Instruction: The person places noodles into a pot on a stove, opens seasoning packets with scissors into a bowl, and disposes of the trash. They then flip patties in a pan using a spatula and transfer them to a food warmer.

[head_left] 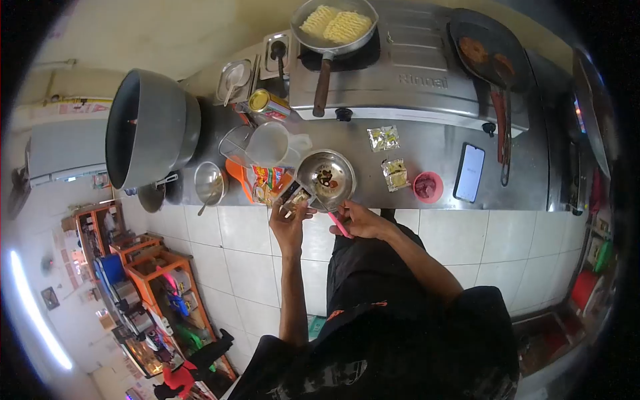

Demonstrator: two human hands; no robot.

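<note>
My left hand [288, 223] grips an opened sachet [294, 197] with dark and pale sections, holding it at the left rim of a metal bowl [343, 175]. Dark brown sauce lies in the bottom of that bowl. Close to the bowl's near edge, my right hand [363, 221] is closed around a slim pink-handled tool [341, 225]; its far end is hard to make out. Left of the bowl are a translucent plastic jug [268, 143] and a red-yellow noodle wrapper [268, 181].
Two noodle blocks sit in a saucepan [321, 48] on the stove [417, 83]; a frying pan [490, 43] holds browned food. Silver sachets [383, 138], a pink cup [427, 188] and a phone [470, 172] lie rightward. A big grey pot [150, 130] stands left. A person in red [179, 379] is behind.
</note>
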